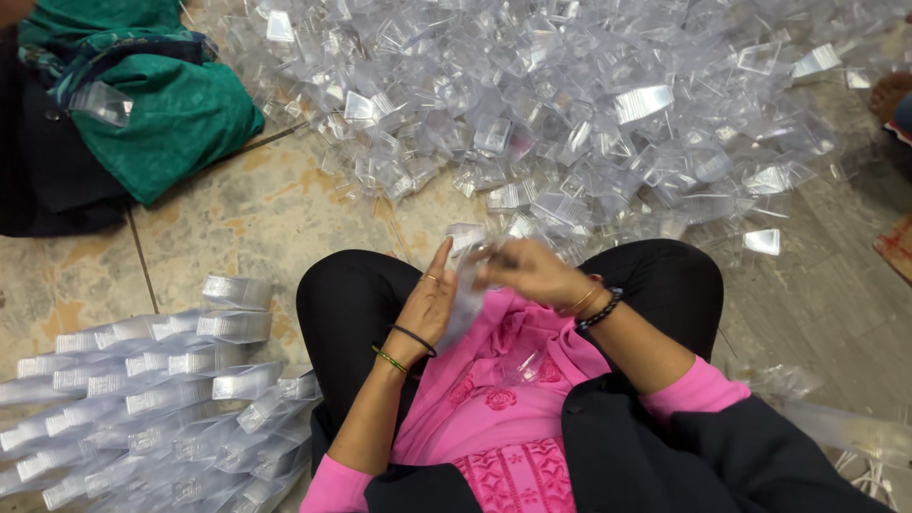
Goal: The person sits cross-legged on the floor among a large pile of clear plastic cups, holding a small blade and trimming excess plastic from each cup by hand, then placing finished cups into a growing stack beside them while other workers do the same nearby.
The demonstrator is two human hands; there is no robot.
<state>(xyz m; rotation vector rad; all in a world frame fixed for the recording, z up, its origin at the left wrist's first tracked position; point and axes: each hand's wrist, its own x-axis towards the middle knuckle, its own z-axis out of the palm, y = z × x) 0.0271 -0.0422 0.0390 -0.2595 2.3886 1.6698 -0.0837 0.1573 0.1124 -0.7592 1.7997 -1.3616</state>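
Over lap | clear plastic piece (472,285) between left hand (427,306), right hand (532,273) (blurred)

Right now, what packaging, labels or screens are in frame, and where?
Loose clear plastic packs: big heap on the floor ahead, small, boxy, transparent.
Nested stacks of clear packs: floor at the left, long overlapping rows.
Clear pack: over the lap, between left hand and right hand.
No labels, signs or screens visible.
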